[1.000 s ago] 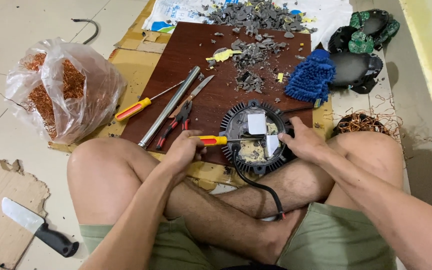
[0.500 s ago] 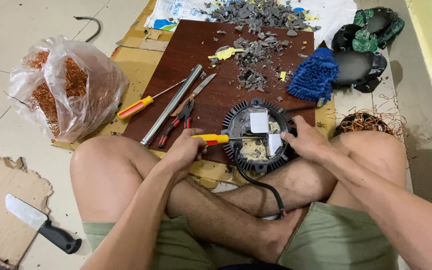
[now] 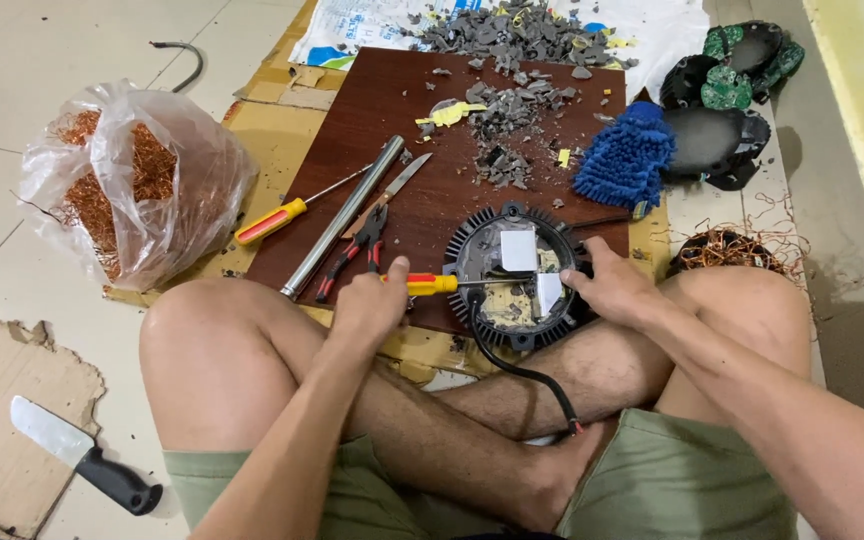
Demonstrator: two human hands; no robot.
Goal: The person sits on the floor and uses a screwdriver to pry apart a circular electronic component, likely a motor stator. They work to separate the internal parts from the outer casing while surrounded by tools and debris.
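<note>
I sit cross-legged on the floor. My left hand [image 3: 370, 305] grips a screwdriver with a yellow and red handle [image 3: 432, 284]; its shaft reaches right into a round black finned housing [image 3: 514, 275] with white squares inside. My right hand [image 3: 614, 290] holds the housing's right rim. A black cable [image 3: 517, 365] runs from the housing down over my leg. The housing rests at the near edge of a dark brown board [image 3: 442, 150].
On the board lie a second screwdriver [image 3: 277, 218], a metal tube [image 3: 344, 215], red-handled pliers [image 3: 357, 250] and grey debris [image 3: 512, 95]. A bag of copper wire [image 3: 127, 190] is left, a blue mop head [image 3: 627, 155] and black housings [image 3: 722, 120] right, a knife [image 3: 77, 455] lower left.
The view has shifted slightly. Both hands stay on the screwdriver and housing, with hardly any movement.
</note>
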